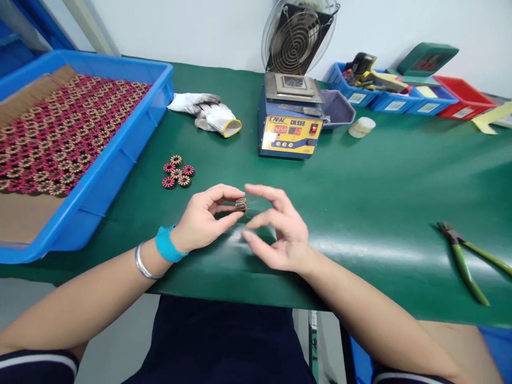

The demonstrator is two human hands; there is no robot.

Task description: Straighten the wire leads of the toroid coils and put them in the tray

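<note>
A small copper-wound motor stator is pinched at the fingertips of my left hand, held above the green tabletop. Thin wire ends stick out from its right side. Just to the right is my right hand, its thumb and fingers spread around those wires; no firm grip on them shows. To the left on the table lies a small cluster of similar wound stators, some pink and some copper-coloured.
A blue tray full of wound stators stands at left. White gloves lie behind my hands. Further back is a soldering pot with a digital display. Green-handled cutters lie at right; blue bins, a red bin and a white jar are behind.
</note>
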